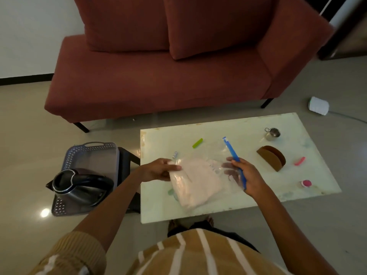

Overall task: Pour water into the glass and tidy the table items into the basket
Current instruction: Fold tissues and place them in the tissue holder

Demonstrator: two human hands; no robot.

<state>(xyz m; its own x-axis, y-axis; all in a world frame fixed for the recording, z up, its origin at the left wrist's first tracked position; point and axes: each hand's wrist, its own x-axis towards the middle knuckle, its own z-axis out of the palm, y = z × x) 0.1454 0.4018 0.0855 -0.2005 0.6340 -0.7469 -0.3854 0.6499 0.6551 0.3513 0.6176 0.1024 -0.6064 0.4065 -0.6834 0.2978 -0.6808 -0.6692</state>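
A clear plastic bag (195, 181) with pale pink-white contents is held just above the white table (218, 207). My left hand (158, 169) grips the bag's left edge. My right hand (248, 178) holds its right side together with a long blue clip (231, 149) that points up and away. Left of the table, on the floor, sits a grey perforated basket (89, 153) holding a black and steel kettle (79, 185). A small steel cup (272, 133) stands at the table's far right.
On the table lie a green clip (197, 143), a small white-blue item (174, 154), a brown wooden holder (272, 157), a pink clip (299, 161) and a pink-capped round item (306, 183). A red sofa (158, 76) stands behind. A white roll (318, 105) lies on the floor.
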